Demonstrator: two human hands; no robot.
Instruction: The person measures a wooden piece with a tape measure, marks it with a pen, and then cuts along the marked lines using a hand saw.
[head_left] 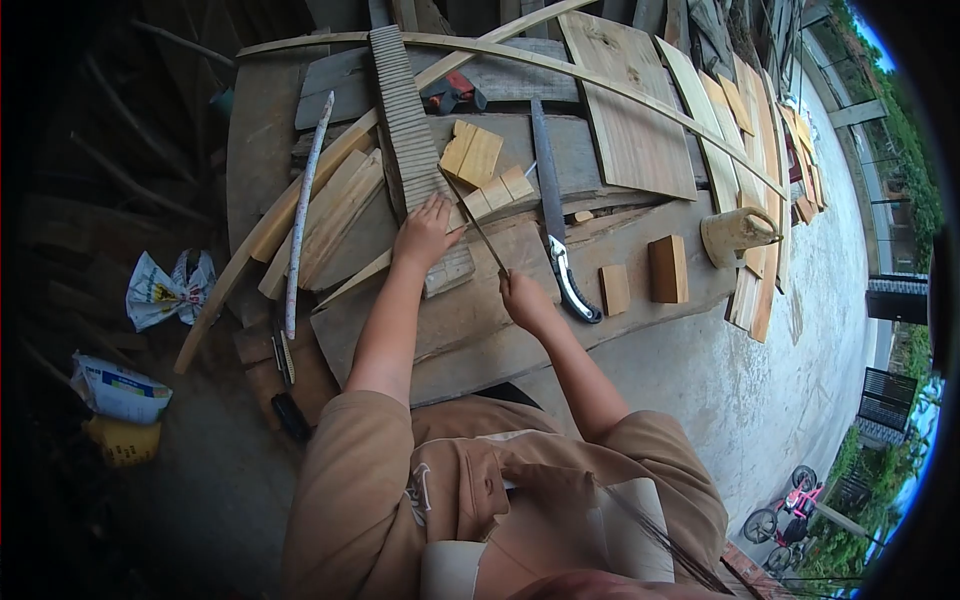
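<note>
My left hand (428, 232) presses down at the near end of a long ridged wooden strip (405, 110), its fingers bent over a light notched wooden piece (500, 194). Closed in my right hand (525, 298) is a thin dark rod-like tool (483, 232), slanting up and left across that piece, its tip near a yellowish grooved wood block (471, 151). Whether it is a file cannot be made out. To the right of my right hand lies a handsaw (552, 200) with a black and white handle. Fingertips of my left hand are partly hidden.
Two small wood blocks (668, 270) and a cream container (735, 238) stand on the plank bench (460, 345). A red and black tool (453, 93) lies at the back. Long strips (600, 78) cross the bench; a speckled rod (307, 215) lies left.
</note>
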